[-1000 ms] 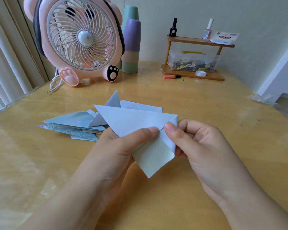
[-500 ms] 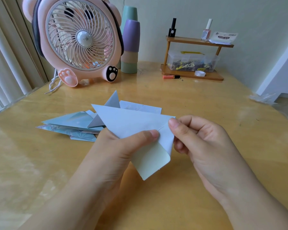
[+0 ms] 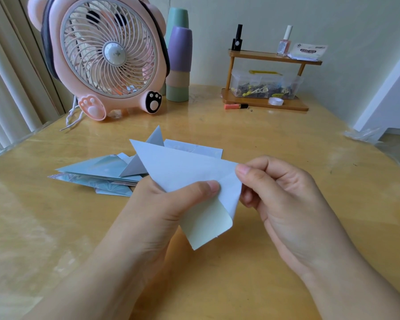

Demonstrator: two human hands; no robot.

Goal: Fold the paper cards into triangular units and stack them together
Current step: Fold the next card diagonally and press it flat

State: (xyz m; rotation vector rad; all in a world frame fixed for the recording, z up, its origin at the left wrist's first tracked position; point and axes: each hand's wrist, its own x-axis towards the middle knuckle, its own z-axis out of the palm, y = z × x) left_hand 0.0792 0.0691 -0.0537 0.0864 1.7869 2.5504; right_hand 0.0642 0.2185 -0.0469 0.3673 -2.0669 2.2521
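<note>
At the centre of the view, both hands hold a pale blue paper card [image 3: 183,172] above the wooden table [image 3: 275,139], folded so its upper part forms a triangle pointing toward 10 o'clock while a loose flap with a rounded corner hangs down toward 6 o'clock. The left hand [image 3: 153,211] comes in from 7 o'clock and pinches the card, its thumb pressed flat across the front face and the other fingers hidden behind the paper. The right hand [image 3: 280,199] enters from 4 o'clock with its fingers curled; the tip of one finger pinches the card's right corner at 3 o'clock, where the paper bends over, though the opposing thumb is mostly hidden, so how firmly it grips is hard to tell. Behind the card, toward 9 o'clock, a stack of folded units [image 3: 97,175] in light blue patterned paper lies flat on the table, with one grey-blue triangular tip [image 3: 156,137] showing just above the held card at 12 o'clock. Farther back at 11 o'clock stands a pink bear-shaped fan [image 3: 109,56], with a column of stacked pastel cups [image 3: 179,63] just beside it. At 1 o'clock a small wooden shelf [image 3: 270,57] carries two nail polish bottles on top and a clear box [image 3: 263,85] of clips below, with a roll of tape [image 3: 275,101] on its base.
</note>
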